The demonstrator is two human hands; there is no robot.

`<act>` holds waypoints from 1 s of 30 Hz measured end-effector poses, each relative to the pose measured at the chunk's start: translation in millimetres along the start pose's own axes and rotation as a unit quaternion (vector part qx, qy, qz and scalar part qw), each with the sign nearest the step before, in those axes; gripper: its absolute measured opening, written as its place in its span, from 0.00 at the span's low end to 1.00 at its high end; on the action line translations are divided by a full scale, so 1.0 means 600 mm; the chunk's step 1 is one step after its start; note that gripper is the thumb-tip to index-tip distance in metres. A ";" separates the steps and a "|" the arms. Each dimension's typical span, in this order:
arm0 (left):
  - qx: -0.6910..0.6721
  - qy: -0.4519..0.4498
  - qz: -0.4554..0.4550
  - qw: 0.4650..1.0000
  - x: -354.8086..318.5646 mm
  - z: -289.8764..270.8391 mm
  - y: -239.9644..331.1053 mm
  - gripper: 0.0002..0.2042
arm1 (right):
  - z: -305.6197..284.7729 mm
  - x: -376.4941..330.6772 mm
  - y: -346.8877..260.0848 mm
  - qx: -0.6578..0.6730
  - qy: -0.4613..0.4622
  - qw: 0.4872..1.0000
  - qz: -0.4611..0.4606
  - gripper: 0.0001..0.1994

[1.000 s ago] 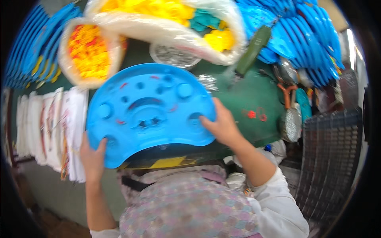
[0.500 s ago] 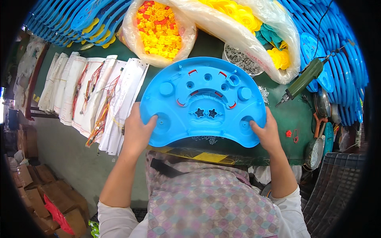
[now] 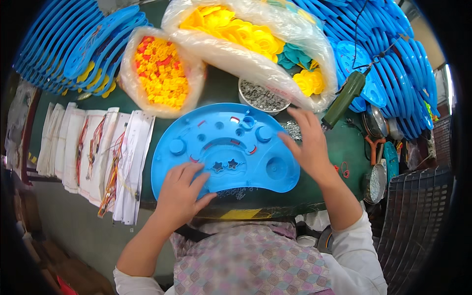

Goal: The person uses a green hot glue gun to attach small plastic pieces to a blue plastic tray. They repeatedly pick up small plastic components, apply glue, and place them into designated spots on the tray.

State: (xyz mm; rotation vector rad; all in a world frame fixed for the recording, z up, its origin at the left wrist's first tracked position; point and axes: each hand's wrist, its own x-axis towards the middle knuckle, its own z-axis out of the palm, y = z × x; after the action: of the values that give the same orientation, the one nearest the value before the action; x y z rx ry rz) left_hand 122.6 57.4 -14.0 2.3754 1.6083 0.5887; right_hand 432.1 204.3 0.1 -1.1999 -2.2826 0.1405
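Observation:
A blue curved plastic shell (image 3: pixel 214 135) lies on the green tabletop, its inner side with posts and round wells facing up. Two dark star-shaped holes and several small red pieces show in its middle. Over its lower left part is my left hand (image 3: pixel 179 194), fingers spread and gripping nothing. My right hand (image 3: pixel 309 142) is at the shell's right edge, fingers apart, with nothing held. Beside that hand lies a heap of small silver screws (image 3: pixel 293 130). More screws (image 3: pixel 240 192) are scattered at the shell's near edge.
A bag of yellow and red small parts (image 3: pixel 162 73) and a bag of yellow and teal flower-shaped parts (image 3: pixel 246 37) stand behind, near a bowl of grey pieces (image 3: pixel 265 97). A green power screwdriver (image 3: pixel 345 98) hangs right. Papers with wires (image 3: pixel 115 162) lie left; blue shells (image 3: pixel 400 83) are stacked.
Both hands have let go of the blue shell, which now lies lower on the table. My right hand has moved up along its right side. The view has shifted.

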 end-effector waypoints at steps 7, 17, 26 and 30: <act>-0.113 -0.052 -0.064 0.990 0.072 -0.073 0.000 0.22 | 0.054 0.181 0.026 -0.006 0.101 0.993 -0.054 0.24; -0.001 0.182 -0.173 0.968 0.249 -0.064 -0.207 0.08 | 0.179 0.331 0.045 0.009 0.017 0.979 -0.201 0.08; 0.018 0.141 -0.176 0.974 0.348 -0.027 -0.278 0.15 | 0.175 0.320 -0.040 0.007 0.041 0.977 -0.208 0.05; -0.031 0.112 -0.222 0.968 0.354 -0.041 -0.271 0.15 | 0.164 0.299 -0.047 0.065 0.055 0.971 -0.223 0.07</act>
State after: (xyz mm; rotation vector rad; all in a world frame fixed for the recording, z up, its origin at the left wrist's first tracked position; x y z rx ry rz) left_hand 44.1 314.2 -11.7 1.8625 2.0953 0.8133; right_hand 280.1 344.3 2.6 -0.5928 -2.3417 0.0514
